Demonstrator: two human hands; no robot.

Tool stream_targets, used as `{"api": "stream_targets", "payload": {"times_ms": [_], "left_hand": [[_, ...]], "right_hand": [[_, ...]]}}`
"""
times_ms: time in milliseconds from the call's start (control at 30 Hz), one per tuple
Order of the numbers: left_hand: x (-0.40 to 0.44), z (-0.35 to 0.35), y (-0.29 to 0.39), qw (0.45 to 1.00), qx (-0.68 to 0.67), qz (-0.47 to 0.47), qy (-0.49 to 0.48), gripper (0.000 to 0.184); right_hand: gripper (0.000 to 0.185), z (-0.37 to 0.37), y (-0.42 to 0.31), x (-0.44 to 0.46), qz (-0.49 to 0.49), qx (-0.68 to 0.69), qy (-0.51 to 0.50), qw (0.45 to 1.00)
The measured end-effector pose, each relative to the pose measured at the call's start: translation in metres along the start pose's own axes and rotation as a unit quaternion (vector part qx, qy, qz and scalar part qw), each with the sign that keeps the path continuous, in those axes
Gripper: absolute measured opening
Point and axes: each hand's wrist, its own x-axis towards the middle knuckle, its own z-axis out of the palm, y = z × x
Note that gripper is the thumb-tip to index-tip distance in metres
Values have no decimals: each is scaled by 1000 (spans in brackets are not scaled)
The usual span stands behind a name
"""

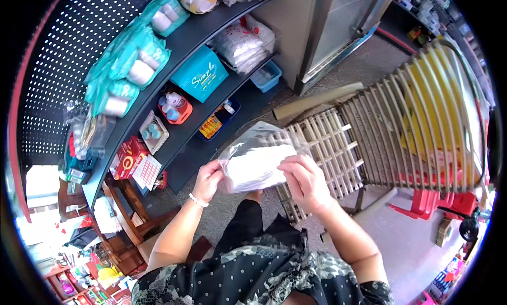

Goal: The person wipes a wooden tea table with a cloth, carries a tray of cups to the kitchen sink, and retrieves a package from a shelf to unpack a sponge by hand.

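A clear plastic bag (262, 132) with a flat white stack (256, 165) inside it hangs between my two hands, in front of my body. What the white stack is made of, I cannot make out. My left hand (208, 179), with a pale bracelet at the wrist, pinches the bag's left edge. On the other side, my right hand (306, 182) has its fingers closed on the bag's right edge, over the white contents. The bag's upper part stands loose and crumpled beyond my hands.
Dark curved shelves (185, 33) on the left hold teal packs of white rolls (140, 73), a teal box (199, 74), an orange basket (175, 108) and a red box (129, 157). Right of the bag stands a slatted chair (325, 144). Red plastic stools (422, 205) stand behind it.
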Motion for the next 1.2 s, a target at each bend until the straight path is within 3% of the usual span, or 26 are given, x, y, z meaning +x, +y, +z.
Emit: {"api": "stream_targets", "payload": {"times_ms": [33,133,167,267,300,400,433,567,667,700,800,833,933,1000,1100,1200], "left_hand": [[-13,11,15,1000,-1,8,-18,18],[-37,28,44,975,109,148,-124,20],[-49,38,53,982,85,117,-119,22],[-73,62,73,975,103,152,-122,23],[-81,71,76,977,87,150,-120,23],[-103,81,79,976,90,107,-169,25],[-110,81,85,977,73,16,-199,28],[-127,87,89,967,7,74,-245,33],[-139,86,107,933,13,169,-318,61],[-146,91,120,930,37,134,-340,83],[-143,99,119,921,94,147,-347,85],[-133,102,114,889,125,271,-347,80],[-135,105,116,929,75,153,-327,75],[-138,111,122,938,56,127,-317,71],[-128,116,121,933,61,152,-321,71],[-123,119,118,931,62,157,-324,70]], "right_hand": [[17,-9,-19,2,-5,16,-7,1000],[19,-36,-56,-10,35,12,-73,997],[31,-48,-68,-15,33,-2,-118,992],[46,-77,-99,-31,88,79,-211,970],[63,-84,-105,-36,141,92,-258,951],[71,-89,-132,-53,130,35,-239,962],[78,-88,-138,-60,134,-1,-242,961],[72,-84,-154,-78,152,-31,-195,968],[70,-82,-152,-86,163,-5,-137,977],[68,-87,-159,-86,141,1,-137,981],[66,-86,-166,-90,69,-85,-120,987],[64,-85,-164,-91,51,-93,-110,988],[63,-96,-173,-93,134,-30,-78,987],[57,-96,-171,-97,106,-11,-32,994],[51,-96,-160,-103,70,61,40,995],[52,-104,-171,-104,94,-54,53,993]]}}
